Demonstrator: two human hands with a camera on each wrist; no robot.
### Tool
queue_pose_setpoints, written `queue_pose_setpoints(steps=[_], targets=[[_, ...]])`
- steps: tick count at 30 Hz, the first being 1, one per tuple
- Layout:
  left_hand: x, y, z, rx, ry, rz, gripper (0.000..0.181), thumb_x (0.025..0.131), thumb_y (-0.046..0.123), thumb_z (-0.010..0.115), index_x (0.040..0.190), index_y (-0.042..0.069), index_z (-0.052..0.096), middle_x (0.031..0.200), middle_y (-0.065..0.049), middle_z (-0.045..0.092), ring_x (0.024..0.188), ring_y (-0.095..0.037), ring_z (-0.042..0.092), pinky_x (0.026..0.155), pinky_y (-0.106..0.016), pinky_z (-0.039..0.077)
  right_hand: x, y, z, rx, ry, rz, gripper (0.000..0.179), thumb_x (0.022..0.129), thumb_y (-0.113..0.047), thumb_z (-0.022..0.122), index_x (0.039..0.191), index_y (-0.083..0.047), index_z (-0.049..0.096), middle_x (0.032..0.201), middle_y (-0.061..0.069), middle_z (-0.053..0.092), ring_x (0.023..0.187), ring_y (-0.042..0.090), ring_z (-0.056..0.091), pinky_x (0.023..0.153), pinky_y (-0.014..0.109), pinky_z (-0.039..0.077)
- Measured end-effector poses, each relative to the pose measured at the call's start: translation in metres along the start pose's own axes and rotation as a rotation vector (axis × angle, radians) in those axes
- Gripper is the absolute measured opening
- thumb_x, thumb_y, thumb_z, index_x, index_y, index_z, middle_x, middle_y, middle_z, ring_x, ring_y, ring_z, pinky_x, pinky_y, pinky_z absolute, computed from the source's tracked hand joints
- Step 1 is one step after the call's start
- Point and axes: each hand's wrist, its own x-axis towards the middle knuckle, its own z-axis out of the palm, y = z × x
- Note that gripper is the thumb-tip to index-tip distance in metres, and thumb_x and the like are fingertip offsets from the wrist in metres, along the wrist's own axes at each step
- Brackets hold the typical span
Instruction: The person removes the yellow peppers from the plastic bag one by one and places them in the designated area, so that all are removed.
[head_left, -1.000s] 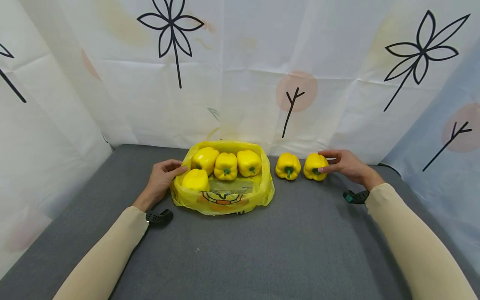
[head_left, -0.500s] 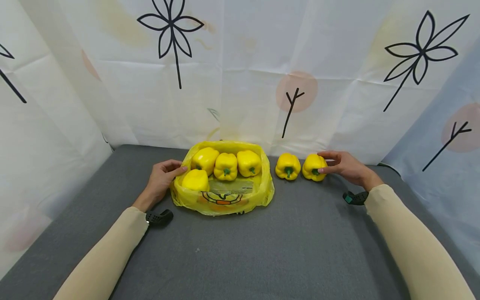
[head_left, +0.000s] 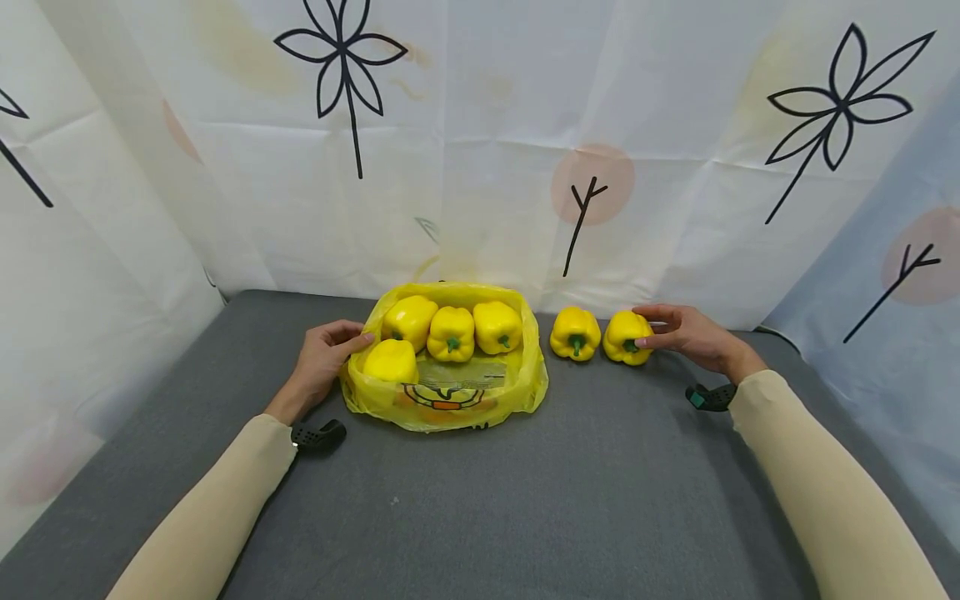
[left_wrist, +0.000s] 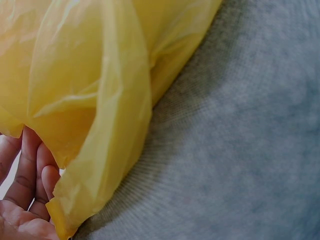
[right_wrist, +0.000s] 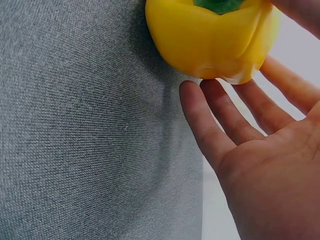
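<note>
A yellow plastic bag (head_left: 442, 408) sits with its mouth spread wide, several yellow bell peppers (head_left: 452, 333) inside it. My left hand (head_left: 321, 362) holds the bag's left rim, thumb at the edge; in the left wrist view a fold of the bag (left_wrist: 110, 125) hides part of the fingers. To the right of the bag stand two more yellow bell peppers, stems facing me. My right hand (head_left: 690, 337) has the right-hand bell pepper (head_left: 622, 340) between thumb and fingers. In the right wrist view the fingertips (right_wrist: 212, 90) are against that pepper's side (right_wrist: 200, 40).
The other loose bell pepper (head_left: 575, 335) stands between the bag and the one in my right hand. A grey cloth-covered table (head_left: 510, 508) extends toward me. Behind it hangs a white printed curtain (head_left: 487, 167), close to the peppers and the bag.
My right hand and the bell pepper at its fingers have shifted very slightly left and nearer to me. My left hand and the bag stay in place.
</note>
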Motion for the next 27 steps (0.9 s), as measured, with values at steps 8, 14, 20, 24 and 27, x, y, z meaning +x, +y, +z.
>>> queue_pose_setpoints(steps=[8, 14, 20, 24, 27], targets=[[-0.001, 0.002, 0.001, 0.000, 0.012, 0.003, 0.025, 0.097, 0.013, 0.071, 0.111, -0.008, 0.069, 0.091, 0.007, 0.068, 0.082, -0.009, 0.064, 0.073, -0.021, 0.056, -0.003, -0.004, -0.002, -0.016, 0.016, -0.005, 0.078, 0.098, -0.021, 0.070, 0.159, 0.000, 0.025, 0.165, 0.022, 0.019, 0.148, 0.047, 0.022, 0.113, 0.063, 0.029], [-0.001, 0.002, 0.001, 0.005, 0.014, -0.011, 0.028, 0.097, 0.014, 0.071, 0.113, -0.009, 0.067, 0.091, 0.007, 0.068, 0.083, -0.009, 0.064, 0.074, -0.021, 0.056, -0.010, -0.009, -0.006, -0.029, 0.060, -0.016, 0.077, 0.100, -0.021, 0.067, 0.160, 0.000, 0.023, 0.162, 0.026, 0.024, 0.145, 0.048, 0.029, 0.112, 0.064, 0.029], [0.000, 0.002, 0.001, 0.008, 0.009, -0.001, 0.029, 0.097, 0.014, 0.071, 0.113, -0.011, 0.067, 0.091, 0.008, 0.068, 0.083, -0.009, 0.064, 0.074, -0.021, 0.056, -0.017, -0.014, -0.009, -0.033, 0.101, -0.040, 0.076, 0.101, -0.020, 0.066, 0.160, -0.001, 0.022, 0.163, 0.024, 0.023, 0.145, 0.047, 0.028, 0.112, 0.065, 0.028], [-0.001, 0.002, 0.000, 0.004, 0.011, -0.004, 0.028, 0.097, 0.014, 0.071, 0.112, -0.009, 0.068, 0.091, 0.008, 0.068, 0.083, -0.009, 0.063, 0.074, -0.020, 0.056, -0.022, -0.017, -0.008, -0.055, 0.141, -0.053, 0.071, 0.103, -0.022, 0.063, 0.159, 0.000, 0.025, 0.161, 0.024, 0.028, 0.141, 0.044, 0.034, 0.112, 0.063, 0.029], [-0.001, 0.002, 0.000, -0.004, 0.015, -0.006, 0.025, 0.097, 0.015, 0.072, 0.111, -0.006, 0.070, 0.093, 0.006, 0.069, 0.084, -0.009, 0.063, 0.074, -0.020, 0.055, -0.025, -0.021, -0.006, -0.079, 0.177, -0.065, 0.068, 0.104, -0.024, 0.062, 0.158, 0.001, 0.029, 0.158, 0.024, 0.033, 0.136, 0.040, 0.041, 0.111, 0.059, 0.034]])
